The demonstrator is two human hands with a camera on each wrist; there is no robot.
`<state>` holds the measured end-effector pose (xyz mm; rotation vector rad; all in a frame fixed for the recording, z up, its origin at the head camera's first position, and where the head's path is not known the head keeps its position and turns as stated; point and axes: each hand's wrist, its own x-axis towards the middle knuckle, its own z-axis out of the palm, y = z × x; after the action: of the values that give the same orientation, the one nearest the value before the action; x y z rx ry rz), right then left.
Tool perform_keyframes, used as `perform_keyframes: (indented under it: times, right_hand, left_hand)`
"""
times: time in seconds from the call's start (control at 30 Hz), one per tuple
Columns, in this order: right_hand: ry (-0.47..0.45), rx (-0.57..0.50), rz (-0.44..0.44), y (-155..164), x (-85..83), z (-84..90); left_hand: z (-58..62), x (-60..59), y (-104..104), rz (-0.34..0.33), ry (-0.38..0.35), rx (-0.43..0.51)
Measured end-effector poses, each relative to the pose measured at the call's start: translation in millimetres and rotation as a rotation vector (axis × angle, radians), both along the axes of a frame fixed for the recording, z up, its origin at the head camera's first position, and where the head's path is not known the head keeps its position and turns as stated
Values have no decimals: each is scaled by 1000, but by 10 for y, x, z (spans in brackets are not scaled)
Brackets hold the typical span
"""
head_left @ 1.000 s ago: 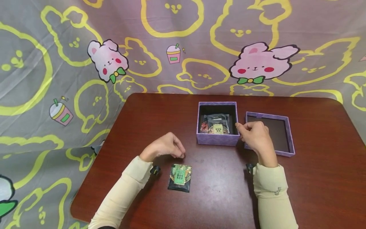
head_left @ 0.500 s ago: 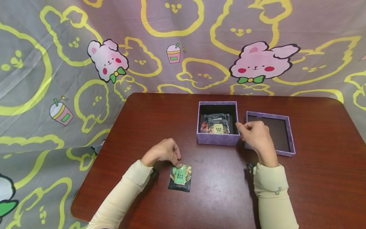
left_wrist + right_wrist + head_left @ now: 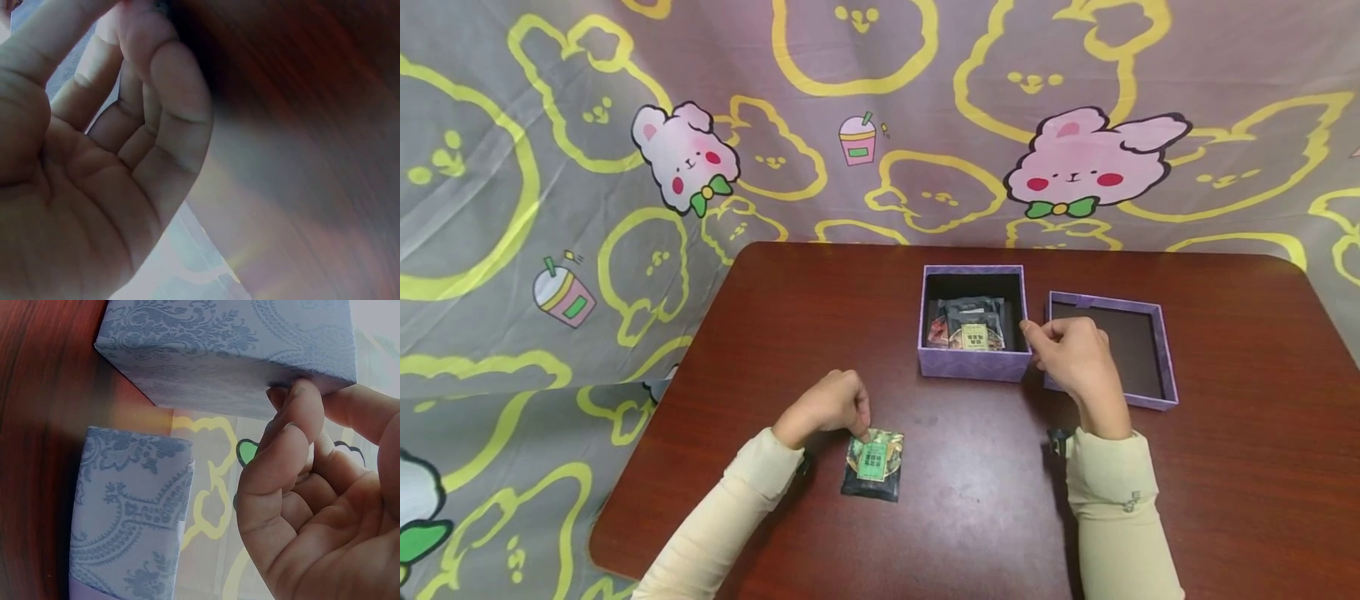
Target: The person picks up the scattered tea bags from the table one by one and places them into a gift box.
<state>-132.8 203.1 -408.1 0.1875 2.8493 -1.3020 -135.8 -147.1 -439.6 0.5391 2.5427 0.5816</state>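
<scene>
A flat sachet with a green label and dark lower edge lies on the table. My left hand pinches its upper left edge between thumb and fingertips; in the left wrist view the palm fills much of the picture, and the sachet is out of sight there. A purple patterned box stands open farther back with several dark sachets inside. At its front right corner, my right hand grips the wall, thumb and fingers at the rim. The right wrist view shows those fingers against the box.
The purple box lid lies upturned right of the box, partly behind the right hand. Under everything is a dark red-brown wooden table. A curtain with cartoon rabbits hangs along its back and left.
My left hand has come down toward me, from above the sachet onto its upper edge, and its fingers have closed there. The right hand stays at the box corner.
</scene>
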Motion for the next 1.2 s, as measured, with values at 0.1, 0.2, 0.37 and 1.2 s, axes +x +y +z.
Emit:
perform_keyframes:
  times: [0.1,0.2,0.37,1.2]
  right_hand:
    - [-3,-1,0,-2,4,2]
    - [-6,0,-2,-8,10,2]
    - [-6,0,-2,-11,18,3]
    - [-9,-14,-14,-41,38,-6]
  left_hand:
    - [9,22,-9,-22,9,5]
    - [28,38,-28,-37,14,14]
    - [28,54,-53,-25,17,-1]
    - [99,-30,-189,-65,-210,205]
